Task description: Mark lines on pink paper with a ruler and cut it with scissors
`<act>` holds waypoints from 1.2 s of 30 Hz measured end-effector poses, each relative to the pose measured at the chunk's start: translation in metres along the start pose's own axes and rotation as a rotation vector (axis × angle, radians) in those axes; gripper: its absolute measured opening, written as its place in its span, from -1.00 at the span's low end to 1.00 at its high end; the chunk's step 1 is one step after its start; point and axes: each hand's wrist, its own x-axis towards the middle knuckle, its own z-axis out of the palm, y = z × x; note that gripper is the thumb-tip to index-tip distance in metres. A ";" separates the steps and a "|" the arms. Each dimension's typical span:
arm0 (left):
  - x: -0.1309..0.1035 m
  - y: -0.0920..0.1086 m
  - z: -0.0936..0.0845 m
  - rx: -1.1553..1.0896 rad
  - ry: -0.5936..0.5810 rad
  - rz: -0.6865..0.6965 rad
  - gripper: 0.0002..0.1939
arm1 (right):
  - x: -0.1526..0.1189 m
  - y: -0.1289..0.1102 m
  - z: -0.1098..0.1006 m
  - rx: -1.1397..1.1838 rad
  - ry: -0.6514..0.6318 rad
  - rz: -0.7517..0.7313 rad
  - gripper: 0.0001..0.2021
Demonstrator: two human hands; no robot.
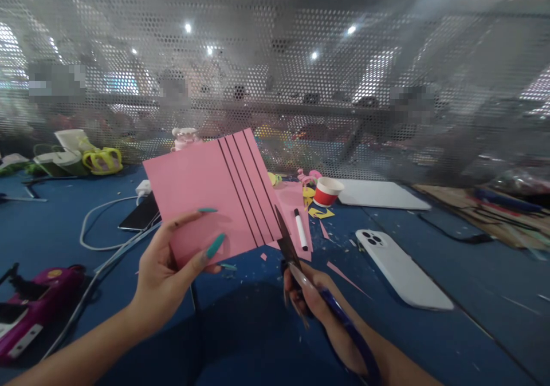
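Observation:
A pink sheet of paper [193,185] with several dark parallel lines near its right side is held up over the blue table. My left hand [172,266], with long teal nails, pinches its lower left part, thumb in front. My right hand [313,300] is closed around scissors [290,251] with dark blades and blue handles. The blades point up at the sheet's lower right edge, near the outermost line. Behind the scissors, a white marker [301,229] with a black cap lies on more pink paper [292,194].
On the right are a white phone [401,268], a white flat panel [382,194] and cardboard [455,208]. A red-and-white cup [327,191] stands behind yellow scraps [321,212]. At left are a black phone [140,213], white cables and a purple toy [38,306]. Perforated metal rises behind.

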 end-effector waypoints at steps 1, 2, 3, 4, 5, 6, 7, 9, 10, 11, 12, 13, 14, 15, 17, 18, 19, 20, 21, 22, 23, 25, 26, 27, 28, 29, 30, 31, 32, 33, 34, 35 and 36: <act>0.000 0.000 0.000 0.001 0.001 0.002 -0.63 | 0.000 0.000 0.000 0.006 -0.011 -0.003 -0.59; 0.000 0.000 0.000 0.005 0.000 0.002 -0.63 | 0.000 0.000 0.000 0.009 -0.020 -0.006 -0.59; 0.000 0.000 0.000 0.008 0.000 0.005 -0.63 | 0.000 0.000 0.000 0.008 -0.025 -0.010 -0.59; -0.001 0.000 0.000 0.013 0.001 0.009 -0.63 | 0.000 -0.001 -0.001 0.002 -0.024 -0.012 -0.58; -0.001 0.000 0.000 0.017 0.002 0.015 -0.63 | -0.001 -0.002 -0.001 -0.005 -0.023 -0.013 -0.58; -0.002 0.000 0.000 0.021 0.004 0.019 -0.63 | -0.001 -0.003 -0.001 -0.014 -0.020 -0.011 -0.57; -0.002 0.000 0.000 0.024 0.006 0.022 -0.63 | -0.001 -0.004 0.000 -0.023 -0.016 -0.007 -0.57; -0.002 0.000 -0.001 0.026 0.002 0.024 -0.63 | -0.001 -0.007 0.000 -0.032 -0.007 0.000 -0.56; -0.002 0.000 -0.001 0.024 -0.003 0.022 -0.63 | -0.001 -0.008 0.001 -0.033 -0.003 0.003 -0.56; -0.002 0.001 0.000 0.019 -0.006 0.020 -0.63 | -0.001 -0.008 0.001 -0.032 0.000 0.004 -0.55; -0.002 0.001 0.000 0.015 -0.009 0.017 -0.63 | 0.000 -0.008 0.001 -0.030 0.002 0.005 -0.55; -0.002 0.001 0.000 0.009 -0.010 0.012 -0.63 | 0.000 -0.008 0.001 -0.025 -0.002 0.005 -0.55; -0.001 0.001 0.000 0.004 -0.008 0.009 -0.63 | 0.000 -0.007 0.001 -0.019 -0.005 0.004 -0.55; -0.001 0.001 0.000 0.001 -0.006 0.005 -0.63 | 0.000 -0.005 0.001 -0.013 -0.008 0.004 -0.56; -0.001 0.001 0.001 -0.001 -0.001 0.000 -0.63 | -0.001 -0.002 0.000 0.001 -0.014 0.004 -0.56; -0.001 0.001 0.001 0.000 0.000 -0.002 -0.63 | -0.001 -0.001 -0.001 0.008 -0.015 0.003 -0.56; 0.000 0.001 0.000 0.001 0.002 -0.003 -0.63 | -0.001 0.000 -0.001 0.012 -0.013 0.005 -0.56; 0.000 0.001 0.000 0.001 0.000 -0.005 -0.63 | -0.001 0.001 -0.001 0.014 -0.009 0.006 -0.56; 0.000 0.001 0.000 0.001 -0.001 -0.007 -0.63 | -0.002 0.000 0.000 0.014 0.004 0.004 -0.57; -0.001 0.001 -0.001 0.000 -0.003 -0.009 -0.63 | -0.002 0.000 0.000 0.010 0.015 0.002 -0.57; -0.001 0.001 -0.001 -0.001 -0.005 -0.010 -0.64 | -0.002 -0.002 0.001 0.005 0.023 0.001 -0.57; -0.001 0.001 -0.001 0.003 -0.006 -0.010 -0.63 | -0.003 -0.005 0.001 -0.011 0.040 0.002 -0.57; -0.001 0.001 -0.001 0.005 -0.009 -0.007 -0.63 | -0.003 -0.007 0.002 -0.017 0.045 0.004 -0.56; -0.002 0.001 -0.001 0.006 -0.011 -0.002 -0.63 | -0.004 -0.008 0.002 -0.021 0.046 0.011 -0.55; -0.002 0.001 -0.001 0.007 -0.014 0.000 -0.63 | -0.004 -0.009 0.002 -0.023 0.045 0.018 -0.54; -0.002 0.001 -0.001 0.010 -0.015 0.004 -0.64 | -0.004 -0.009 0.002 -0.021 0.049 0.023 -0.54; -0.001 0.001 -0.001 0.016 -0.015 0.006 -0.64 | -0.004 -0.008 0.002 -0.013 0.047 0.028 -0.53; 0.000 0.000 -0.002 0.026 -0.008 0.010 -0.65 | -0.003 -0.007 0.002 0.004 0.042 0.032 -0.53; 0.002 -0.001 -0.003 0.041 0.003 0.015 -0.65 | -0.003 -0.006 0.002 0.032 0.042 0.037 -0.53; 0.006 -0.002 -0.004 0.057 0.013 0.019 -0.65 | -0.002 -0.003 0.003 0.072 0.054 0.041 -0.53; 0.010 -0.004 -0.006 0.072 0.023 0.024 -0.65 | -0.001 -0.001 0.003 0.123 0.071 0.047 -0.53; 0.015 -0.006 -0.009 0.083 0.020 0.024 -0.64 | 0.001 0.001 0.004 0.180 0.096 0.058 -0.53; 0.020 -0.008 -0.011 0.084 -0.005 0.006 -0.60 | 0.002 0.003 0.004 0.240 0.124 0.076 -0.52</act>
